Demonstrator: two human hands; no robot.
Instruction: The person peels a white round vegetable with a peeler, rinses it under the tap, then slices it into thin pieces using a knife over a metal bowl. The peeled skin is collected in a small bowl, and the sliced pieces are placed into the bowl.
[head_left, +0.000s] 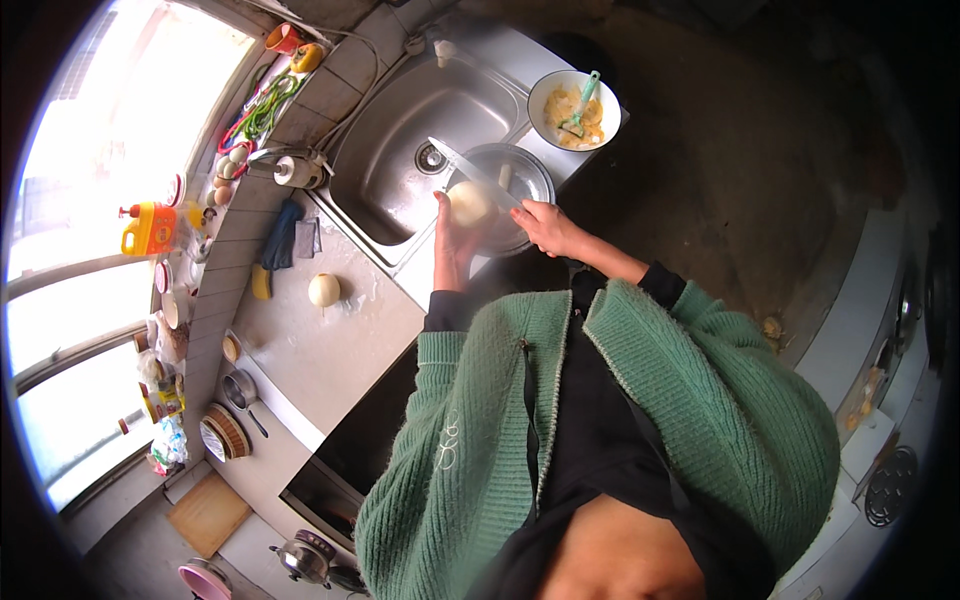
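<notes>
My left hand (454, 236) holds a pale round peeled vegetable (471, 204), perhaps a turnip, above a round metal basin (541, 169) at the sink's near corner. In my right hand (553, 227) is the handle of a kitchen knife (469, 169). Its broad blade slants across, right by the vegetable; whether it cuts in cannot be told. A pale piece (505, 177) shows inside the basin. Another round pale vegetable (324, 290) rests on the counter to the left. Beyond the basin, a white bowl (537, 112) holds peelings and a green-handled peeler (589, 90).
The steel sink (390, 142) has a faucet (300, 169) at its left. Dark blue cloth (282, 234) and a yellow sponge (261, 282) lie by the tiled wall. Eggs (225, 180) and an orange-yellow jug (154, 229) line the windowsill. A small saucepan (240, 388) sits farther left.
</notes>
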